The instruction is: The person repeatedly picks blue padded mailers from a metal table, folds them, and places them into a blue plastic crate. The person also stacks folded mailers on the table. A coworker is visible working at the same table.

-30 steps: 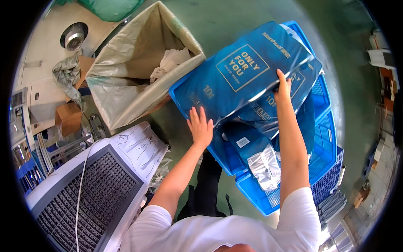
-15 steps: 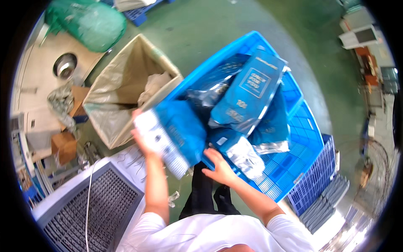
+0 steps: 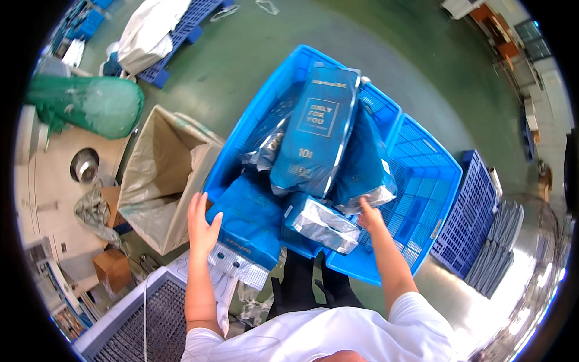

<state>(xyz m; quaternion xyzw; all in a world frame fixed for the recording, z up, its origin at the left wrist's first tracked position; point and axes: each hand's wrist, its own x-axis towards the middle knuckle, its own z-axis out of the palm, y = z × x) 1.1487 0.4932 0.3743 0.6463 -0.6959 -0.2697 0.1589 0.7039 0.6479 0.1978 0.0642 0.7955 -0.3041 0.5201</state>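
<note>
View from above the person's head, looking down at a blue plastic crate [image 3: 443, 175] heaped with blue foil pouches. The left hand [image 3: 202, 224] lies with spread fingers flat against the left side of a blue pouch with a silver sealed end [image 3: 248, 232] at the near left corner of the crate; its grip is spread, pressing rather than pinching. The right hand [image 3: 369, 216] reaches into the near middle of the crate, fingers curled onto the silver edge of a dark blue pouch [image 3: 365, 175]; whether the grip closes fully on it cannot be told. Between the two hands lies a silver-faced pouch [image 3: 319, 222], just beside the right hand. A tall blue pouch with a framed label [image 3: 313, 136] leans on top of the heap, farther away. Left of the crate stands a cardboard box lined with a beige bag [image 3: 160, 175]. Far left, a green mesh sack [image 3: 87, 105]. Right of the crate, a stack of dark blue grid crates [image 3: 473, 217] rests on the green floor [image 3: 241, 54].
</note>
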